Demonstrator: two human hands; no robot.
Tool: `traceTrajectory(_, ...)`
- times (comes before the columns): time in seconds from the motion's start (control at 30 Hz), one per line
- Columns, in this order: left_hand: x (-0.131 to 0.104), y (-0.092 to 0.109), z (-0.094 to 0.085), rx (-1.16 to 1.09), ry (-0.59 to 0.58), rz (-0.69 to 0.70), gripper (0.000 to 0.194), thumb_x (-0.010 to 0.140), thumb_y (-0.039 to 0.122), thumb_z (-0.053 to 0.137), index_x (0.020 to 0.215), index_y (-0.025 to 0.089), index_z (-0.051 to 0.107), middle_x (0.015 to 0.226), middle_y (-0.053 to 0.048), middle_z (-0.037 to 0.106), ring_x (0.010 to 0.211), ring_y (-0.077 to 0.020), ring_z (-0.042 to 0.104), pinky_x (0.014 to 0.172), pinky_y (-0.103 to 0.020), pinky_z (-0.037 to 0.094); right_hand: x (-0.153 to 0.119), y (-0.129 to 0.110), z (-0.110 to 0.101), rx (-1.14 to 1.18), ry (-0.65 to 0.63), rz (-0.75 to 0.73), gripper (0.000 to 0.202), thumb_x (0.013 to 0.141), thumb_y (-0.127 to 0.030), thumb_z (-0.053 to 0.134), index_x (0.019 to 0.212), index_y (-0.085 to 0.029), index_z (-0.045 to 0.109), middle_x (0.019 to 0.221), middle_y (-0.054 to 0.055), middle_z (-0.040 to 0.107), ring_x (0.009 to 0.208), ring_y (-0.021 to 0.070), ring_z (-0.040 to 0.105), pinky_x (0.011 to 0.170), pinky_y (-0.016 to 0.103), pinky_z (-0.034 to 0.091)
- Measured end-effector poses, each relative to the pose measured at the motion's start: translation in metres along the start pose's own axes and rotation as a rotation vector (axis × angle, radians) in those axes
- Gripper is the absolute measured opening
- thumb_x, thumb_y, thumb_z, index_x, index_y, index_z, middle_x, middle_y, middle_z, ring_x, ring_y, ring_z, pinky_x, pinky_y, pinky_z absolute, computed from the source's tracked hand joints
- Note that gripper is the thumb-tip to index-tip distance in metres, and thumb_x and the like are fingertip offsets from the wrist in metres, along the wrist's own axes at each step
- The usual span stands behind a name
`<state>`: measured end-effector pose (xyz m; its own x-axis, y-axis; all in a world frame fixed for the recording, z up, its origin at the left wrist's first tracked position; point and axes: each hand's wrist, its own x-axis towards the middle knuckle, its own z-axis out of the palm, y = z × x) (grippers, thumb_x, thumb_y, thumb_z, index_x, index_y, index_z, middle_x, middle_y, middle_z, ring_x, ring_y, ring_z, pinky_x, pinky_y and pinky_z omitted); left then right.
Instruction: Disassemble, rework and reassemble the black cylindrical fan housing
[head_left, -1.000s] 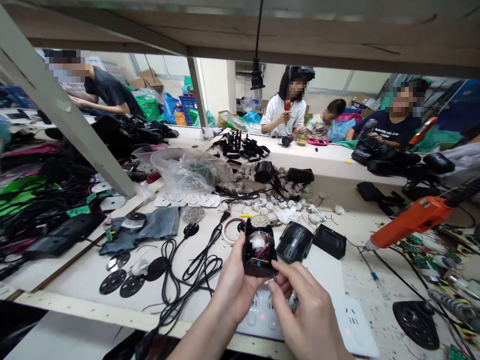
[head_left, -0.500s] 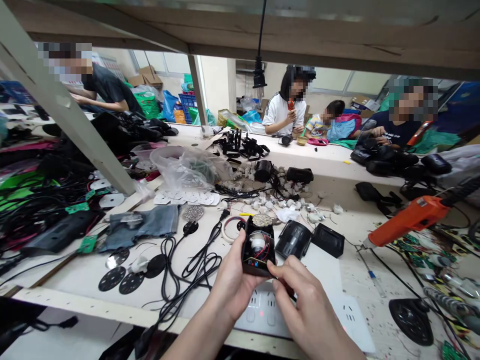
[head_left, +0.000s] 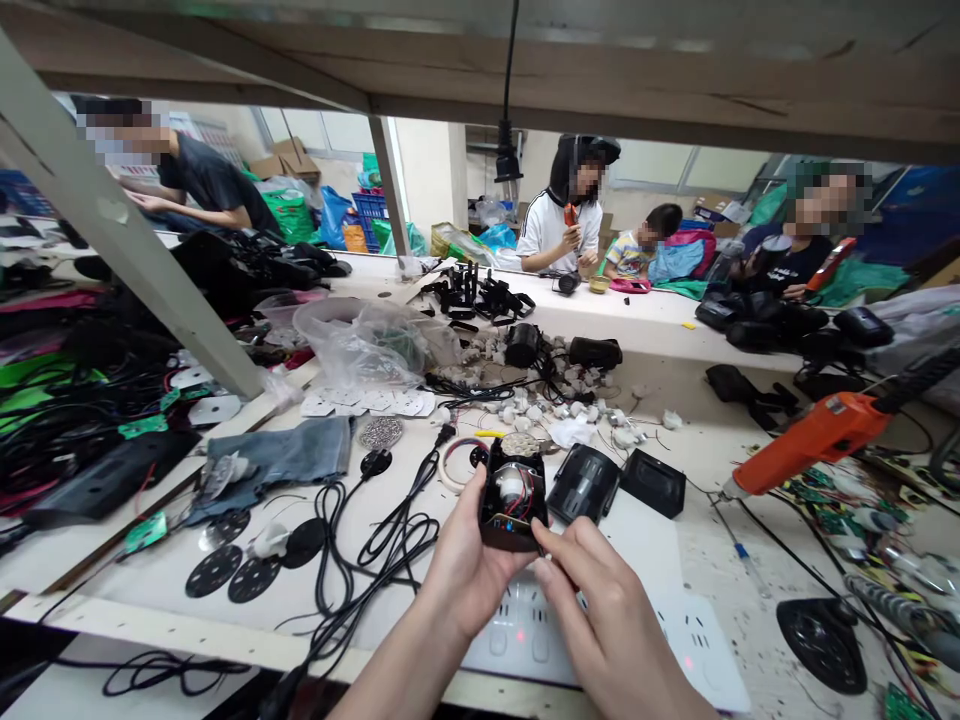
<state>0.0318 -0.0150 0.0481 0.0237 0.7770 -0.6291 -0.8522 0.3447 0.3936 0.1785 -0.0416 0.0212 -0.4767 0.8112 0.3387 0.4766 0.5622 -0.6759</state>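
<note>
An open black housing [head_left: 513,500] with a round silvery motor and red wires inside rests in my left hand [head_left: 472,560], whose thumb lies along its left side. My right hand [head_left: 600,590] is at the housing's lower right corner, thumb and index finger pinched there; what they grip is too small to make out. Just right of the housing lie a curved black cover [head_left: 585,483] and a black rectangular tray-like part [head_left: 654,482]. Behind it sits a roll of tape [head_left: 454,465]. White power sockets [head_left: 516,625] are beneath my hands.
An orange electric screwdriver [head_left: 814,445] hangs at the right. Coiled black cables [head_left: 390,545] and black discs [head_left: 251,578] lie left of my hands. A slanted metal post [head_left: 150,240] stands at the left. Several people sit across the bench.
The view has shifted slightly. Inside the housing, the wires and motor show at a slightly different tilt. My hands keep nearly the same hold.
</note>
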Motion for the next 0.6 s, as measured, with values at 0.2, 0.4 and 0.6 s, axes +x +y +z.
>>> traceTrajectory(0.2, 0.004, 0.001, -0.005, 0.024, 0.012, -0.035, 0.039, 0.100, 0.039, 0.041, 0.092, 0.009, 0.065, 0.071, -0.010, 0.072, 0.055, -0.0208, 0.066, 0.053, -0.033, 0.056, 0.013, 0.008, -0.020, 0.082, -0.008, 0.133, 0.038, 0.105, -0.036, 0.034, 0.122, -0.021, 0.065, 0.089, 0.006, 0.057, 0.082, 0.0204, 0.062, 0.074, 0.033, 0.055)
traceTrajectory(0.4, 0.007, 0.003, -0.010, 0.079, -0.007, -0.043, 0.041, 0.099, 0.042, 0.042, 0.097, 0.007, 0.063, 0.074, -0.014, 0.072, 0.061, -0.0251, 0.069, 0.060, -0.037, 0.057, 0.030, 0.067, -0.035, -0.374, 0.097, 0.238, 0.062, 0.083, -0.037, 0.068, 0.140, -0.016, 0.052, 0.134, 0.019, 0.045, 0.127, 0.0386, 0.044, 0.105, 0.054, 0.040)
traceTrajectory(0.6, 0.007, 0.006, -0.014, 0.067, 0.024, -0.052, 0.042, 0.099, 0.043, 0.043, 0.103, 0.006, 0.063, 0.077, -0.015, 0.073, 0.060, -0.0252, 0.069, 0.061, -0.037, 0.057, 0.042, 0.082, -0.030, -0.541, -0.188, 0.433, 0.097, 0.067, -0.034, 0.083, 0.150, -0.016, 0.037, 0.154, 0.022, 0.022, 0.144, 0.0416, 0.021, 0.115, 0.053, 0.027)
